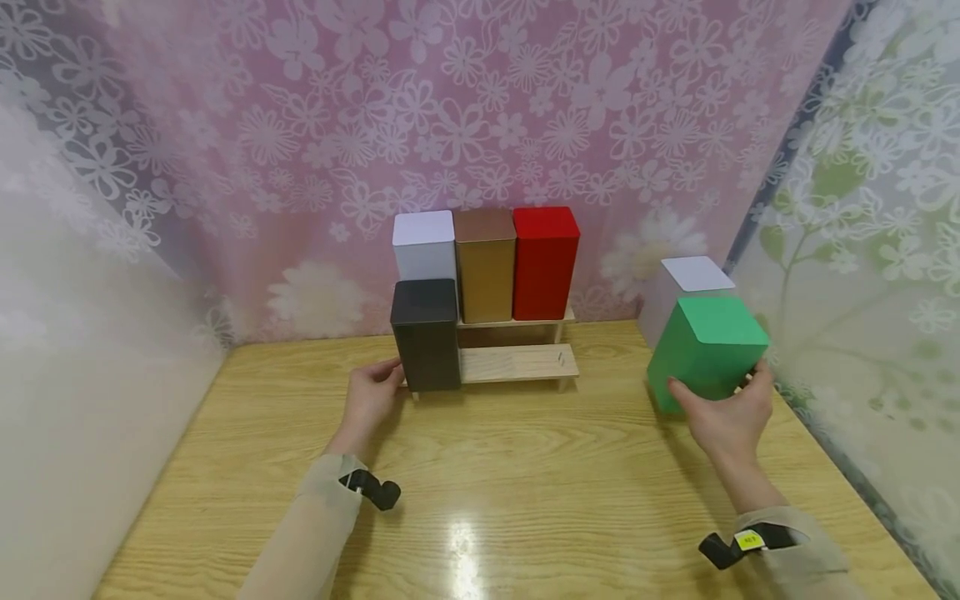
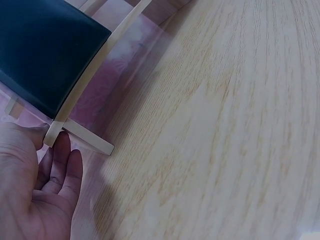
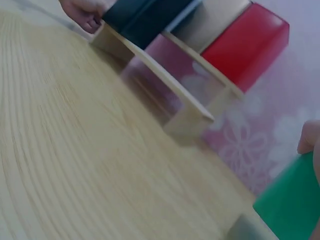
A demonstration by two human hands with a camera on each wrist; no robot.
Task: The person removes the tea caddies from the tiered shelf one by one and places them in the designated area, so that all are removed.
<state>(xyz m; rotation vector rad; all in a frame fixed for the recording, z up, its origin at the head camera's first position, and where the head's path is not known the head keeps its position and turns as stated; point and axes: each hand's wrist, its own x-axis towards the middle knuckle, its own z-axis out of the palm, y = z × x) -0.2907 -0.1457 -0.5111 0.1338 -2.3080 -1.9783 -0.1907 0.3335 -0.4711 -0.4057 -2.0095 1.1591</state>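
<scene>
My left hand (image 1: 371, 398) is at the left end of a two-step wooden shelf (image 1: 513, 364). In the left wrist view its thumb and fingers pinch the end of the lower board (image 2: 55, 131). Just beside them a black box (image 1: 426, 342) stands on that board's left part. On the right, my right hand (image 1: 733, 417) grips a green box (image 1: 705, 350) low down, thumb on the near side, fingers round the right. The green box leans slightly, close over the table. Its lower corner and the thumb show in the right wrist view.
White (image 1: 424, 242), gold (image 1: 486, 279) and red (image 1: 544, 267) boxes stand side by side on the upper step. Another white box (image 1: 693, 279) is behind the green one. A pink floral curtain (image 1: 480, 125) hangs behind the wooden table (image 1: 525, 467), with pale floral cloth (image 1: 862, 275) along the right.
</scene>
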